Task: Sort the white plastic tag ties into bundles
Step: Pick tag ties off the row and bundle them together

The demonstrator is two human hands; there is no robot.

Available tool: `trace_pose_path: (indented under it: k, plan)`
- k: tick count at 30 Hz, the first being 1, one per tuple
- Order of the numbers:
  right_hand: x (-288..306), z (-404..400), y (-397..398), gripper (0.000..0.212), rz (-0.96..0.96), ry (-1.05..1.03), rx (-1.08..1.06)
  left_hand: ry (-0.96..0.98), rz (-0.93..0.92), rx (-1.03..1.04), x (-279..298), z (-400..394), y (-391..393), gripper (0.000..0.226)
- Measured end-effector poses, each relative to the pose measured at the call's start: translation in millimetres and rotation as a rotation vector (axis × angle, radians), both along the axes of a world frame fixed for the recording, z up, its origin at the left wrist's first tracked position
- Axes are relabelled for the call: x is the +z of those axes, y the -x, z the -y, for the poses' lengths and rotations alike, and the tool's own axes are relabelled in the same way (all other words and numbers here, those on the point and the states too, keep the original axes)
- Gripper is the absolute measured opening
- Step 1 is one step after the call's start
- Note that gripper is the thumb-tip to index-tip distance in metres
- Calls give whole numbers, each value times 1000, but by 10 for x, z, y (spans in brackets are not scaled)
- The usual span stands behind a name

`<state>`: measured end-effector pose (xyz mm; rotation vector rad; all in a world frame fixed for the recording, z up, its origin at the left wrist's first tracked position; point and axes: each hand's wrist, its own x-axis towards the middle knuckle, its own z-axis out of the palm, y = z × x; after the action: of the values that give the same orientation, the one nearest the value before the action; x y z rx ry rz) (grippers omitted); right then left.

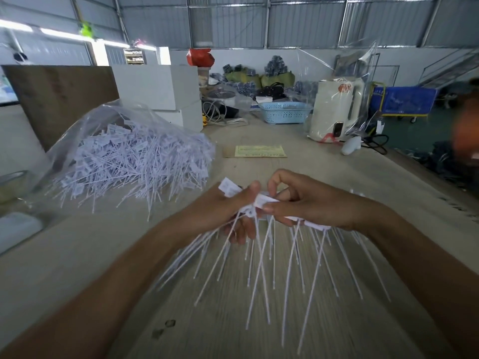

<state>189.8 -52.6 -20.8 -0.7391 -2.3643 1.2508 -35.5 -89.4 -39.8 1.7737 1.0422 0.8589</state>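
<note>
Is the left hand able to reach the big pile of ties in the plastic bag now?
Probably not yet: the left hand grips a bunch of ties, though bare table lies between it and the pile.

Both forearms reach forward, left hand and right hand meeting fingertip to fingertip, fingers curled.

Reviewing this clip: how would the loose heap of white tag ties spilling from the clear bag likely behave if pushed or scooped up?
The tag tie heap would probably shift as a tangled clump, since the thin tails cross every way. It looks light for its bulk. Tails fanning from the held ties suggest springy, slippery strands that splay apart.
</note>
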Motion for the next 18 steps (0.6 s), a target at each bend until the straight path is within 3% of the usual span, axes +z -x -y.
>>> trace_pose_path:
  k: [4,8,11,16,18]
  plan:
    - [-89,37,121,25,-62,-53,-86,-27,61,41,-93,23,-156,47]
    - [10,38,33,21,-24,23,-101,-54,182,182,-35,-19,-72,43]
    - [8,68,49,16,6,-90,-111,-47,214,215,-28,-22,-7,37]
    - [3,103,123,11,-158,-152,-193,-85,221,197,-18,-30,21,49]
    - [28,117,138,15,-144,-278,-209,-83,230,236,-7,2,-6,44]
